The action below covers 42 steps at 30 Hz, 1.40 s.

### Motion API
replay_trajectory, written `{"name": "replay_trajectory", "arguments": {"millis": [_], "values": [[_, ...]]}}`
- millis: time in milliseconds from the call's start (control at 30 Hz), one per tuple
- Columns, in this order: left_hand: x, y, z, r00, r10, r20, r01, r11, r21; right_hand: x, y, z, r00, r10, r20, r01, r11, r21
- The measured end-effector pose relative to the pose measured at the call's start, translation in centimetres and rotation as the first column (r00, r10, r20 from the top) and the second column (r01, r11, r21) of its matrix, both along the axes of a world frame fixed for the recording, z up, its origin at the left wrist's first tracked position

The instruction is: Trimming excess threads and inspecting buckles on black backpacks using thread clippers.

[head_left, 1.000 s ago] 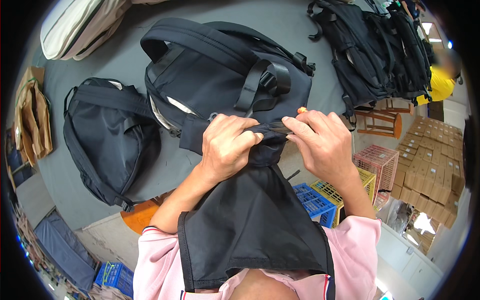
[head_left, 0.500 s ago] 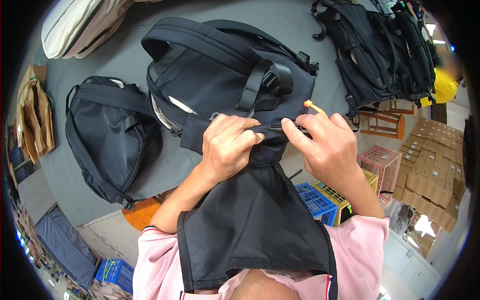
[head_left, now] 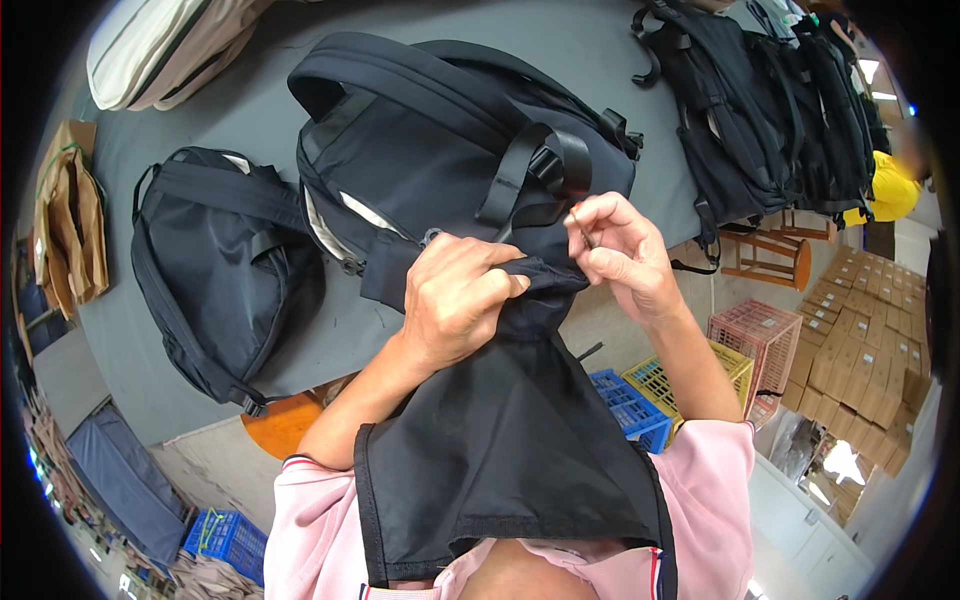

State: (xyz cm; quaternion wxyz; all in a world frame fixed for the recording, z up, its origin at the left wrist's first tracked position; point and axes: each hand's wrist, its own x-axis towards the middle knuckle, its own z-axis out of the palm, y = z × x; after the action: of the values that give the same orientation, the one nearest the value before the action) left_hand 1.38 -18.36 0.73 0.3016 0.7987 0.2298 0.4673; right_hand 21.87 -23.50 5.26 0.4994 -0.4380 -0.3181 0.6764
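A large black backpack [head_left: 420, 160] lies on the grey table in front of me, with a webbing strap and buckle [head_left: 545, 165] looped on top. My left hand [head_left: 455, 290] is closed on a gathered edge of its black fabric [head_left: 550, 285] at the near side. Just right of that fold, my right hand [head_left: 625, 255] is raised, thumb and fingers pinching a small slim metal tool [head_left: 587, 238] with an orange bit at its upper end. Most of the tool is hidden by the fingers, so its exact kind does not show.
A smaller black bag [head_left: 225, 270] lies to the left. More black backpacks [head_left: 740, 120] stand at the far right, a cream bag [head_left: 150, 50] at the far left. Wooden stools [head_left: 765, 258], plastic crates [head_left: 755, 335] and stacked cartons [head_left: 865, 340] are on the floor to the right.
My right hand has lifted away from the fabric edge, moving up and slightly left, and the tool has turned in its fingers. My left hand keeps its grip on the fold.
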Motion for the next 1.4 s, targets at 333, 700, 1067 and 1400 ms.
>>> {"name": "replay_trajectory", "arguments": {"millis": [333, 700, 1067, 1400], "values": [[-0.1, -0.1, 0.0, 1.000, 0.016, -0.024, -0.016, 1.000, 0.010, -0.3, 5.0, 2.8, 0.613, 0.321, 0.722, -0.591, 0.793, 0.150], [0.0, -0.5, 0.3, 0.999, -0.002, -0.041, 0.003, 1.000, 0.024, 0.2, 2.2, 2.9, 0.356, 0.255, 0.899, -0.658, 0.751, 0.048], [0.4, 0.1, -0.1, 1.000, 0.028, -0.012, -0.027, 0.999, 0.037, -1.0, -1.7, 4.7, 0.418, -0.099, 0.903, -0.184, 0.964, 0.191], [0.4, 0.1, 0.2, 0.999, -0.038, -0.021, 0.040, 0.996, 0.082, 2.2, 1.6, 4.5, 0.365, 0.095, 0.926, -0.532, 0.838, 0.123]]}}
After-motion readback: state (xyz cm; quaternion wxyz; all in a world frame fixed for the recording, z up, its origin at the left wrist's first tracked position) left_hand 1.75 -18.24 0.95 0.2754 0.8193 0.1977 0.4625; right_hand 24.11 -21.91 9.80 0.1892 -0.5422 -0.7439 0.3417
